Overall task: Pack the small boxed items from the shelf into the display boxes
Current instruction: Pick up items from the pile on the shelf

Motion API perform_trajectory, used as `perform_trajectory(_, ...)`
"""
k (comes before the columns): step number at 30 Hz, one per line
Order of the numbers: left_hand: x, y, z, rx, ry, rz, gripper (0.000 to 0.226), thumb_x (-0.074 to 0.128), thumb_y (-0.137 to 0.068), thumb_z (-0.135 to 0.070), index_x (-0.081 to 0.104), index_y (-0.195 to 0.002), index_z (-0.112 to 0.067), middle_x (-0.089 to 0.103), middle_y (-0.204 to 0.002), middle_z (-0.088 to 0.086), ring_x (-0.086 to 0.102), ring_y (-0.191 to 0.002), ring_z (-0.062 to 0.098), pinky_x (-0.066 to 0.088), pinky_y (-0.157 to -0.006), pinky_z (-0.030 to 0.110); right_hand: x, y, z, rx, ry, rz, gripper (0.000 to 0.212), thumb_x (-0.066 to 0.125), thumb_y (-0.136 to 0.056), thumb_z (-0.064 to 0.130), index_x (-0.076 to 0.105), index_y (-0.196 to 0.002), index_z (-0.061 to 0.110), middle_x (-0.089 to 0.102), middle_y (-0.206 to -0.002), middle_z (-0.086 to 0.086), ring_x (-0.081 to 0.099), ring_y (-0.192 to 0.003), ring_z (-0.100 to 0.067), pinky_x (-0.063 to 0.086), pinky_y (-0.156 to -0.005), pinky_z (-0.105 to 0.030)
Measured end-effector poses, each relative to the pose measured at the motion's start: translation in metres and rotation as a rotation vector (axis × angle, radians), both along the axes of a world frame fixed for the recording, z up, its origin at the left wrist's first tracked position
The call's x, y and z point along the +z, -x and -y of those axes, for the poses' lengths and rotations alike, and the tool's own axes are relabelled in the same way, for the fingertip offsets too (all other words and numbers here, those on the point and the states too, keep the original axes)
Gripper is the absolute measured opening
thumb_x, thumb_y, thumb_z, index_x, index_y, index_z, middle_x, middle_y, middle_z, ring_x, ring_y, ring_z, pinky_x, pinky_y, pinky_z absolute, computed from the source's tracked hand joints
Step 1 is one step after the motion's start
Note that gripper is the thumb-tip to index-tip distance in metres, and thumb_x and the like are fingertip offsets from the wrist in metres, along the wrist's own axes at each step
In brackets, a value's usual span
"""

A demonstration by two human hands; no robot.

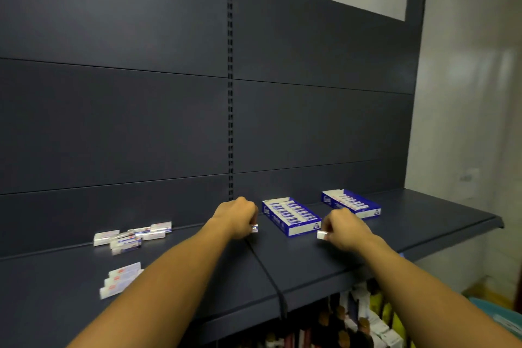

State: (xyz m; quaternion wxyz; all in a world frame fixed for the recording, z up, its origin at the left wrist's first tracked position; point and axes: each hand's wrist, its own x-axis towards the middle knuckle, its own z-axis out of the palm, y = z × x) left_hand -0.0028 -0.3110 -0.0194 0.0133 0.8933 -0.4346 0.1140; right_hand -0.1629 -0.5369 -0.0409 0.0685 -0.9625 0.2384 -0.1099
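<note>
Two blue-and-white display boxes stand on the dark shelf [310, 257]: the nearer display box [291, 216] in the middle, the farther display box [351, 203] to its right, both holding rows of small boxes. My left hand [240, 217] grips a small white boxed item [255, 228] just left of the nearer display box. My right hand [343, 227] pinches another small white boxed item [322, 235] in front of it. Loose small boxes lie in a far pile [132, 236] and a near pile [120, 282] on the left.
The shelf's tall dark back panel [169, 121] rises behind, with a slotted upright [230, 93] at its middle. A seam [268, 271] divides the shelf. Below the front edge stand stocked goods [361, 319]. A pale wall [474, 121] closes the right side.
</note>
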Motion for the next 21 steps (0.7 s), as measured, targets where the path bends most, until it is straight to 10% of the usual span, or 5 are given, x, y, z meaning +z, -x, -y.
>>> perform_trajectory(21, -0.018, 0.125, 0.179, -0.108, -0.027, -0.037, 0.011, 0.067, -0.091, -0.021, 0.065, -0.102, -0.018, 0.061, -0.116, 0.007, 0.060, -0.094, 0.025, 0.047, -0.074, 0.036, -0.013, 0.141, 0.143, -0.060, -0.026, 0.010, 0.003, 0.075, -0.086, 0.021, 0.073, -0.085, 0.021, 0.066, -0.094, 0.001, 0.065, -0.083, -0.015, 0.057, -0.074, -0.030)
